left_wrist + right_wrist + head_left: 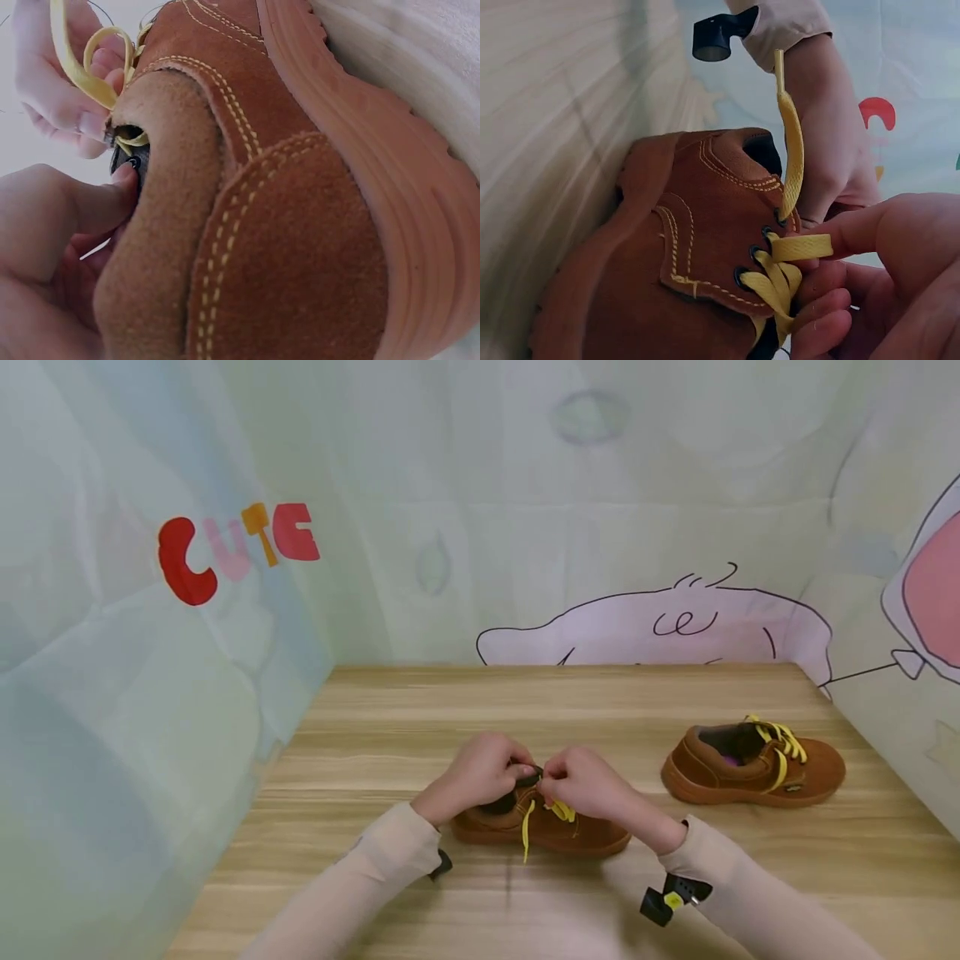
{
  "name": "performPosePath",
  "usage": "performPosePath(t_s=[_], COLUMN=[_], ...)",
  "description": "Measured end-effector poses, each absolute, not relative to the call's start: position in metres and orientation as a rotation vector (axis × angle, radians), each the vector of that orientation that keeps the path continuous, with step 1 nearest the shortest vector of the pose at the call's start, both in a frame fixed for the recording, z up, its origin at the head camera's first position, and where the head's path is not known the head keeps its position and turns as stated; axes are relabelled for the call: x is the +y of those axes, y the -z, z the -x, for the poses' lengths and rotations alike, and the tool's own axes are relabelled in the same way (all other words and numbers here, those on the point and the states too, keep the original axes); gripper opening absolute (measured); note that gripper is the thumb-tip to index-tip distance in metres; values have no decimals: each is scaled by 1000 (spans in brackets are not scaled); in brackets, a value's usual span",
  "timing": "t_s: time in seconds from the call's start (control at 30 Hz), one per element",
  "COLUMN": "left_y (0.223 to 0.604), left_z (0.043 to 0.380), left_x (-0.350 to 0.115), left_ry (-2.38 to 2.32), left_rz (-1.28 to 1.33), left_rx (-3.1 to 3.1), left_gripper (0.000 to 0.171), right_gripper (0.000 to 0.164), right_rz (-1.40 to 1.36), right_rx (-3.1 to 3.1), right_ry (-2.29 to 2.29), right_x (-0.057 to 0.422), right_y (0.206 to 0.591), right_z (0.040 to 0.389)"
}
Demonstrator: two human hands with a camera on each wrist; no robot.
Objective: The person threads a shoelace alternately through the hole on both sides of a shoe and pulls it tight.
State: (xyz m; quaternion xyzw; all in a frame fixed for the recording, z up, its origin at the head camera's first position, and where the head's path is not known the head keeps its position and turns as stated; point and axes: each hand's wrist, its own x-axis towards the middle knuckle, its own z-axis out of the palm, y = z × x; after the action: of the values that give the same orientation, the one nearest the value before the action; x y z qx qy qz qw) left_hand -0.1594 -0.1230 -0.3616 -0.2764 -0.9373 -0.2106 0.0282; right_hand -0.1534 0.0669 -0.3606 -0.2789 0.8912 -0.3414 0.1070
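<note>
A brown suede shoe (596,837) with a pale pinkish-brown sole (420,202) lies on the table under both hands, toe to the right. My left hand (483,770) pinches its dark tongue (531,777) at the opening, thumb on the inner side. Beside it, my right hand (588,783) pinches a yellow shoelace (802,247) close to the top eyelets. Another lace end (792,142) comes out of the top eyelet on the near side and hangs free. Lower down, the lace crosses through the black eyelets (740,277). Fingers partly hide the far eyelets.
A second brown shoe (686,777), laced in yellow, stands at the right of the wooden table (360,718). Printed cloth walls (420,460) rise behind the table and at both sides. A black wrist mount (660,906) hangs below the right sleeve.
</note>
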Motion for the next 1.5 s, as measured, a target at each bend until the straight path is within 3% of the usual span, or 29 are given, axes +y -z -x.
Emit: performPosePath(t_s=[0.9, 1.2, 1.5], left_y=[364, 362, 357], left_z=[165, 168, 166], left_x=[-130, -137, -138], left_ry=[743, 857, 780], left_rz=[942, 1010, 1161], left_rx=[-2924, -2974, -2941], left_gripper=[17, 20, 19], right_gripper=[19, 35, 20], right_rz=[889, 1016, 1021], right_rx=[2910, 3088, 3044], right_ry=[763, 620, 765], right_x=[53, 53, 61], right_y=[359, 361, 369], right_z=[145, 139, 139])
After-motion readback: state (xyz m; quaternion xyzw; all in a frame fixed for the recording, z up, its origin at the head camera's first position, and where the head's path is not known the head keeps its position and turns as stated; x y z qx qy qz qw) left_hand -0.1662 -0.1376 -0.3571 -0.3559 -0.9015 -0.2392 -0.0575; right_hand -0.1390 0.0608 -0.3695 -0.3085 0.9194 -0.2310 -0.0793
